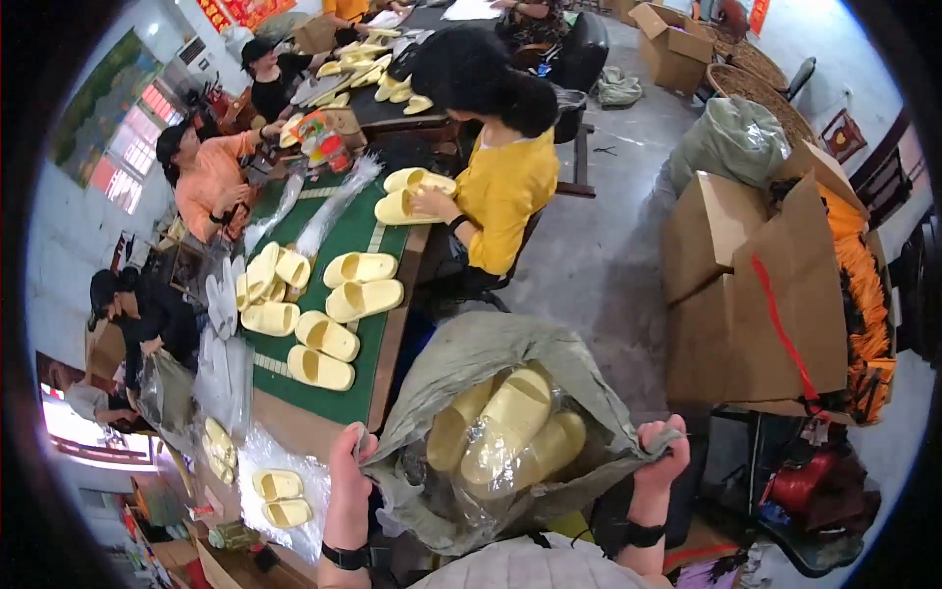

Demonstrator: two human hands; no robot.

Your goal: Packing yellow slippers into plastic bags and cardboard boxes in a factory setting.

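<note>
Head view: a large grey-green woven plastic sack (471,358) is held open at the bottom centre, its mouth stretched between both hands. The left hand (351,454) is clenched on the sack's left rim, a dark band worn at the wrist. The right hand (661,454) is closed in a fist around the right rim, a dark watch seen below it. Inside the sack, pale yellow foam slide sandals wrapped in clear plastic (505,427) are piled, near its mouth.

Just left of the sack, a long table covered by a green mat (355,236) is seen, with more yellow slides (361,299) laid on it in pairs. A bagged pair (278,498) lies on clear film at the near end.

Farther along, a seated person in a yellow top (505,182) is handling a slide at the table's right side. Brown cardboard boxes (756,285) stand well apart on the right.
</note>
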